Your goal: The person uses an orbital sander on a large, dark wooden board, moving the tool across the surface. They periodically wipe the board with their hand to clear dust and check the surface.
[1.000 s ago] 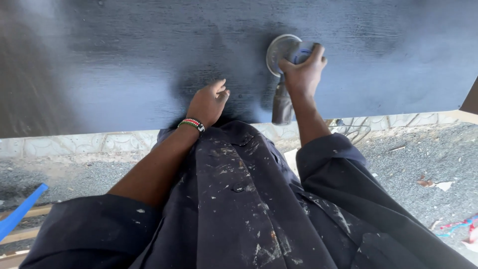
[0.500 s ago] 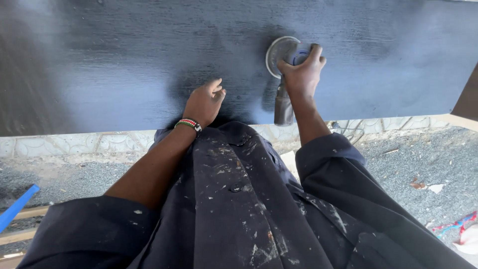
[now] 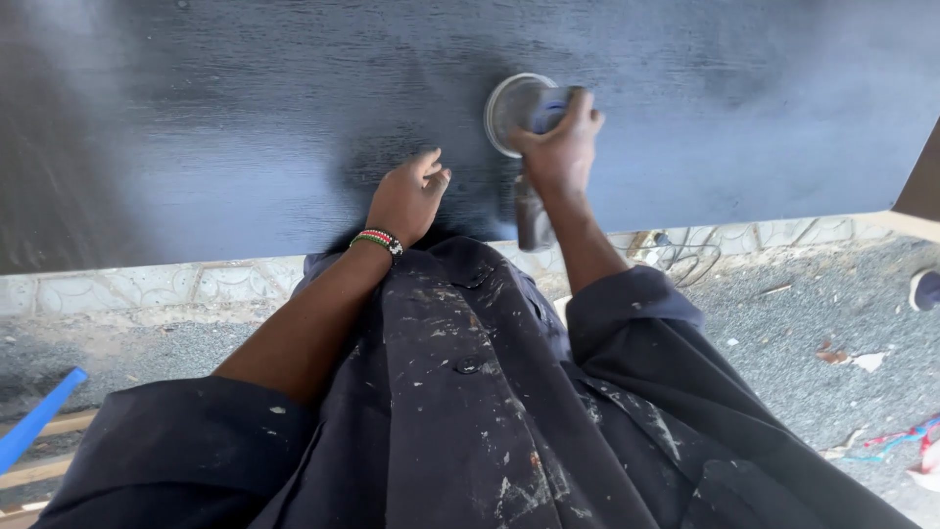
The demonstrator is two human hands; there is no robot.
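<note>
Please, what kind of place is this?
Probably an outdoor workshop yard. The right hand presses a round sander onto a large dark board, above gravel ground, and the coat is paint-spattered.

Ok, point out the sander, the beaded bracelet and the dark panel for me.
sander (image 3: 516, 110), head view, on its round sanding disc.
beaded bracelet (image 3: 377, 239), head view, on the band at the left wrist.
dark panel (image 3: 235, 118), head view, on its bare painted face.

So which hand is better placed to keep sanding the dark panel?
Right. The right hand already grips the round sander on the dark panel; the left hand only rests flat on it.
</note>
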